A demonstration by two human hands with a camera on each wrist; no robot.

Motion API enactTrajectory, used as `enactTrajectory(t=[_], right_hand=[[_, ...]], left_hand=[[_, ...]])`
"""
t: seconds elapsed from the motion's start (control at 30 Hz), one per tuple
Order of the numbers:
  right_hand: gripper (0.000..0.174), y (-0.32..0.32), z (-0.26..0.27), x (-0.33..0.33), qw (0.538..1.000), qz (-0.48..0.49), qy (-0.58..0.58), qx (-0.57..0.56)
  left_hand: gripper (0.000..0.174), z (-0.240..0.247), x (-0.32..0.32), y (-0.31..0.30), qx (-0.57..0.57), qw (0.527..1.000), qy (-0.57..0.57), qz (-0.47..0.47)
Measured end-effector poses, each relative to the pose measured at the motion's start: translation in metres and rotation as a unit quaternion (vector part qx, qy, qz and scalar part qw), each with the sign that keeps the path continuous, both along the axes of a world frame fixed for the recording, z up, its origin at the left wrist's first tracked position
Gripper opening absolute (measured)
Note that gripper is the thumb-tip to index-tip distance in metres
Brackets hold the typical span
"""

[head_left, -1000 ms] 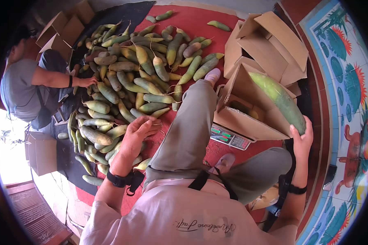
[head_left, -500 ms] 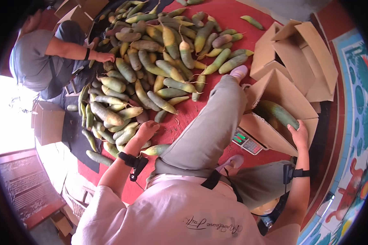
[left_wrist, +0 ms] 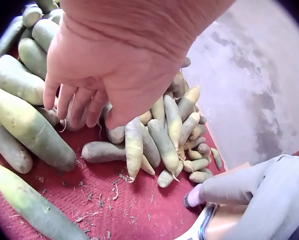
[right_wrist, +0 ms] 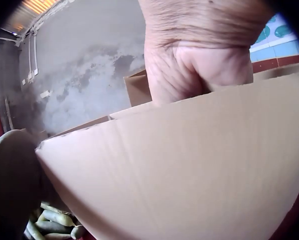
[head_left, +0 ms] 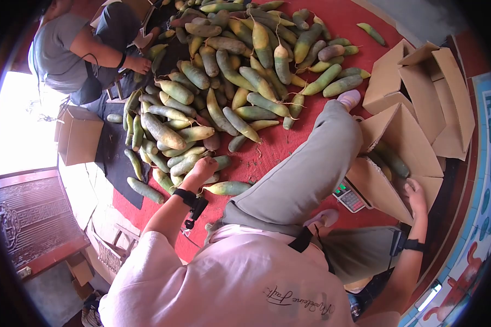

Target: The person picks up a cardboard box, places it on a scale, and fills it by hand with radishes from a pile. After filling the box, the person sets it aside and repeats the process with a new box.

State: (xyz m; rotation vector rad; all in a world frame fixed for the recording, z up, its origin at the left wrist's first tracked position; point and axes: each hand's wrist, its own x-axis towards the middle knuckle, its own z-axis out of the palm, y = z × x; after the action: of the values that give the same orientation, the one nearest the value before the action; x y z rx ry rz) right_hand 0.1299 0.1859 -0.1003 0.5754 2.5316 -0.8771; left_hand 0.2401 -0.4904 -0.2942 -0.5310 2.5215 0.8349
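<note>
Brown cardboard walls rise beside the right hand [head_left: 416, 196], which reaches over the near right rim of a carton [head_left: 373, 188], its fingers loosely bent and seemingly holding nothing, just beside the end of a green radish [head_left: 394, 162] lying inside. Well apart from it, the left hand [head_left: 202, 170] hangs with relaxed fingers over the near edge of the radish heap [head_left: 163, 131], clasping nothing visible; whether its fingertips touch a radish is hard to tell. The step in hand looks like filling the carton: each radish is best gripped at its thick middle, lowered until it rests, and laid alongside its neighbours rather than dropped. Since the carton seems to stand on a digital scale [head_left: 352, 200], keeping wrist and knee off the rim should keep the reading honest. Beyond, the heap spreads over the red mat [head_left: 267, 158], with one stray radish [head_left: 371, 34] near the mat's far right edge; a second carton [head_left: 447, 92] stands behind the first, and another person [head_left: 68, 52] works at the heap's left side. Only the head view looks into the carton; the right wrist view has the fingers hidden behind its wall but adds slatted roofing [right_wrist: 39, 5]. From the left wrist, the hanging fingers and the leaf scraps [left_wrist: 89, 196] on the mat come clear.
</note>
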Motion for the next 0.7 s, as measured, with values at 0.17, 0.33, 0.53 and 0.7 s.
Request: enactTrajectory(t=[0.17,0.33,0.53,0.7], right_hand=[[0.031,-0.025,0.029,0.021,0.992,0.061,0.08,0.074],[0.027,-0.058,0.053,0.059,0.965,0.11,0.154,0.181],[0.02,-0.066,0.071,0.087,0.902,0.13,0.312,0.267],[0.018,-0.06,0.071,0.104,0.893,0.133,0.322,0.284]], left_hand=[[0.028,-0.041,0.01,-0.025,-0.026,0.999,0.011,-0.026],[0.03,0.002,0.009,-0.022,-0.019,0.994,0.024,0.1],[0.044,0.063,-0.018,-0.018,-0.267,0.957,0.108,0.034],[0.039,0.042,-0.028,-0.055,-0.385,0.919,0.055,-0.073]])
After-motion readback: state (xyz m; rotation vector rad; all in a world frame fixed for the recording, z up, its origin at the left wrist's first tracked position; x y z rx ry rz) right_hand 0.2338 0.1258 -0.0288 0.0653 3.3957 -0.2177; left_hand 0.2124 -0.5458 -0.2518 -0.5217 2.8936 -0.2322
